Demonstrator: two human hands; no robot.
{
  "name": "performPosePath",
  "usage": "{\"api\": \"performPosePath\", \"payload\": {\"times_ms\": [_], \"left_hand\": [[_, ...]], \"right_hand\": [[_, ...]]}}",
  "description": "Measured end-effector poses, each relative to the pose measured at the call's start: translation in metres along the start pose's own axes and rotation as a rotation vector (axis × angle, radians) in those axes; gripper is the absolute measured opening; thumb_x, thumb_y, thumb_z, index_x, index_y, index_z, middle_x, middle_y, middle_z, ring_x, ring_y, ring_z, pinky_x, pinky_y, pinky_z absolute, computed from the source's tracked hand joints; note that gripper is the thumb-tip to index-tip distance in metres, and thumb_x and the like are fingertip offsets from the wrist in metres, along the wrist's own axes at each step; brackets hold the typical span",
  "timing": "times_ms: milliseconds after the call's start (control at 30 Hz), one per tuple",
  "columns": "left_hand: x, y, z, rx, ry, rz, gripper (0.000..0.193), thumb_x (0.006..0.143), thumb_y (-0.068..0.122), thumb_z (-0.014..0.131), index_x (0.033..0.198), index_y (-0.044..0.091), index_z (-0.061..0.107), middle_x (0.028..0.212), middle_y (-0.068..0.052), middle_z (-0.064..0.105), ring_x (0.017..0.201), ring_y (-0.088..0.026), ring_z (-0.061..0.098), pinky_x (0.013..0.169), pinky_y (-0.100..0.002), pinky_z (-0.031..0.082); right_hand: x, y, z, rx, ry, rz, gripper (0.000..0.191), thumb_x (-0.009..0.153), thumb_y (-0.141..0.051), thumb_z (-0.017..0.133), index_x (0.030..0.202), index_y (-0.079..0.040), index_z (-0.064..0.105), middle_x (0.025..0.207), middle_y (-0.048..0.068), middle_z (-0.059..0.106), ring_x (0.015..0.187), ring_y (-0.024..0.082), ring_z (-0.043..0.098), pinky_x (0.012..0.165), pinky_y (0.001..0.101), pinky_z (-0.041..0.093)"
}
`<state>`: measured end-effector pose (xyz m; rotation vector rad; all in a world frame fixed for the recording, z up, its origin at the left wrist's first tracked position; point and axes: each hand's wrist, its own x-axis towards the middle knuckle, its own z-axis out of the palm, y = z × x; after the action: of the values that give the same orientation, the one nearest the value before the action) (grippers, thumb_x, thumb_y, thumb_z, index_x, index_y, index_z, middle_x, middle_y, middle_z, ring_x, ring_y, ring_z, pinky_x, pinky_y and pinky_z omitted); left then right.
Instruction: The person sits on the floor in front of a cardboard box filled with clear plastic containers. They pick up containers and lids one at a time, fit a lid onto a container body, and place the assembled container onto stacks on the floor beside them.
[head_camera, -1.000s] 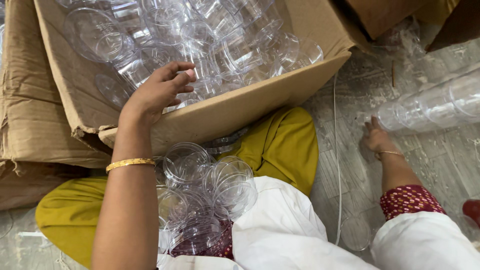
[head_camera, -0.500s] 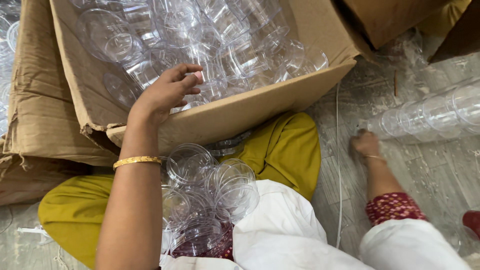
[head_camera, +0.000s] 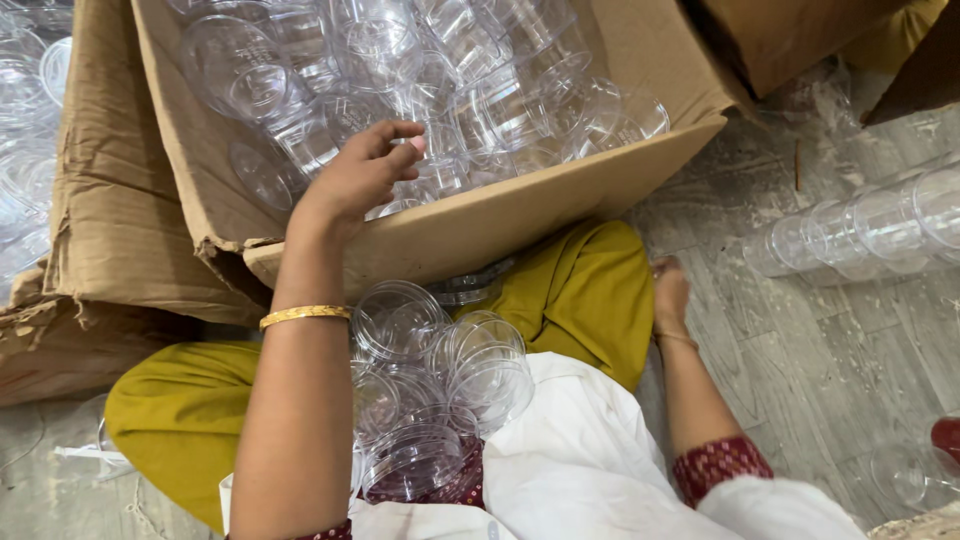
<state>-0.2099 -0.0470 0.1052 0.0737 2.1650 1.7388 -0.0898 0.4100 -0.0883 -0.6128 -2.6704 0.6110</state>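
My left hand (head_camera: 362, 172) reaches over the near wall of an open cardboard box (head_camera: 520, 215). Its fingertips are pinched together on a clear plastic cup among the several loose clear cups (head_camera: 450, 80) that fill the box. A gold bangle (head_camera: 305, 316) sits on that forearm. My right hand (head_camera: 670, 290) rests on the grey floor beside my yellow-clad knee (head_camera: 585, 290), holding nothing, its fingers partly hidden. A heap of clear cups and lids (head_camera: 440, 390) lies in my lap.
A row of nested clear cups (head_camera: 860, 230) lies on the floor at the right. A second cardboard box (head_camera: 790, 40) stands at the top right. Torn cardboard (head_camera: 110, 210) and more cups (head_camera: 25, 120) are at the left. One loose cup (head_camera: 900, 475) is at the lower right.
My right hand has drawn in along the floor toward my knee. My left hand keeps its place in the box; the view has shifted slightly.
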Motion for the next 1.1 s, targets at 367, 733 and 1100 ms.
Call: {"api": "performPosePath", "payload": {"times_ms": [367,733,1100], "left_hand": [[-0.059,0.052,0.043,0.406,-0.083,0.963,0.060,0.100,0.038,0.070,0.144,0.001,0.055,0.144,-0.016,0.059,0.127,-0.035,0.060,0.101,-0.051,0.048],[-0.086,0.059,0.056,-0.098,-0.401,0.469,0.033,0.108,0.031,0.054,0.096,0.003,0.065,0.072,0.001,0.064,0.063,-0.009,0.063,0.062,-0.026,0.052],[-0.065,0.043,0.067,-0.653,-0.337,0.362,0.032,0.109,0.029,0.053,0.097,0.003,0.066,0.076,-0.003,0.070,0.074,-0.010,0.068,0.073,-0.024,0.056]], "right_hand": [[-0.077,-0.197,-0.139,0.397,0.030,-0.410,0.013,0.095,-0.013,0.076,0.092,-0.003,0.070,0.064,0.007,0.061,0.056,0.010,0.055,0.055,0.0273,0.042],[-0.065,-0.299,-0.142,1.070,-0.126,-0.412,0.021,0.110,-0.022,0.067,0.111,-0.001,0.062,0.088,-0.002,0.063,0.068,0.002,0.049,0.062,0.0191,0.038],[-0.177,-0.102,-0.103,1.043,-0.675,0.126,0.046,0.107,-0.036,0.045,0.106,0.004,0.069,0.064,0.000,0.050,0.059,0.010,0.044,0.060,0.0237,0.037]]}}
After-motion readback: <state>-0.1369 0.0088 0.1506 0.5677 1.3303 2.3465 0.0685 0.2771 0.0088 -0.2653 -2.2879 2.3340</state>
